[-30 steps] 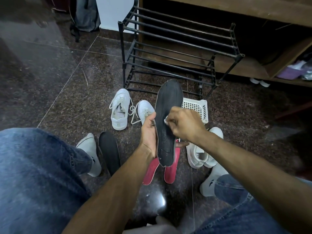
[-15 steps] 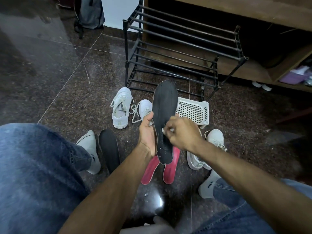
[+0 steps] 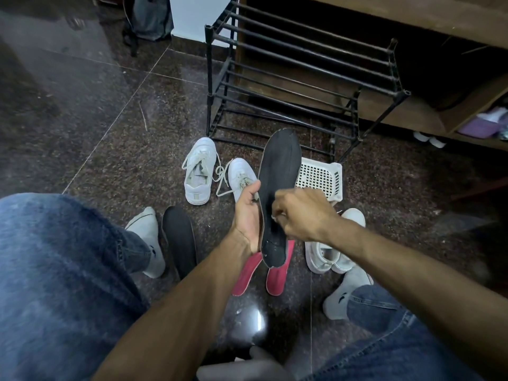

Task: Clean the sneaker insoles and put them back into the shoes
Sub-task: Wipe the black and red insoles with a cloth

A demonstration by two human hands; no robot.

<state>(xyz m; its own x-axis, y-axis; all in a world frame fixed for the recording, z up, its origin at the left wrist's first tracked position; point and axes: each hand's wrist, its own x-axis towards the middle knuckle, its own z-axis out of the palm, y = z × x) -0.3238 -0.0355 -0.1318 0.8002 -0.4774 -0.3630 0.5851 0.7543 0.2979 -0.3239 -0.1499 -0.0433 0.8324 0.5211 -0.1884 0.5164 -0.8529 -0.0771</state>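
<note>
My left hand holds a black insole upright by its left edge, toe end pointing up. My right hand presses a small white wipe, mostly hidden by the fingers, against the insole's middle. A second black insole lies on the floor at the left. Two red insoles lie under my hands. A pair of white sneakers sits behind, near the rack. Another white pair lies at the right, behind my forearm.
A black metal shoe rack stands ahead with a white plastic basket in front of it. A wooden shelf unit is behind the rack. My feet in white socks and jeans-clad knees flank the insoles on the dark stone floor.
My right hand has slid down the insole from its middle toward the heel. The left hand keeps the same hold.
</note>
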